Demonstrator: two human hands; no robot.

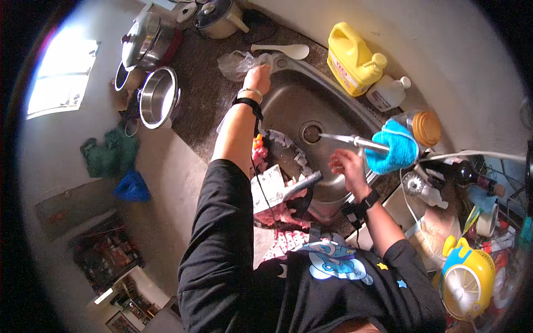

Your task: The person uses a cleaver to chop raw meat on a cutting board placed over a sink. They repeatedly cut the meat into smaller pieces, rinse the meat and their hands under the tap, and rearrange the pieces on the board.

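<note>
My left hand [257,78], its fingers closed, is on a crumpled clear plastic bag [235,65] at the sink's far left corner. Over the right part of the steel sink [287,98] is my right hand [347,166], fingers loosely curled and nothing seen in them. Just beyond it, water runs from a metal faucet [372,144] wrapped in a blue cloth [391,147]. Between my arms lies a dark round pan or basin [291,143] with pink pieces, and over it a cleaver with a pale, smeared blade [266,187] and a grey handle [306,183].
A white spoon [287,50] lies behind the sink. A yellow jug [354,62], a white bottle [387,92] and an orange-lidded jar [425,128] line the wall side. Steel pots [156,98] stand at the left. A yellow fan [468,279] is at the lower right.
</note>
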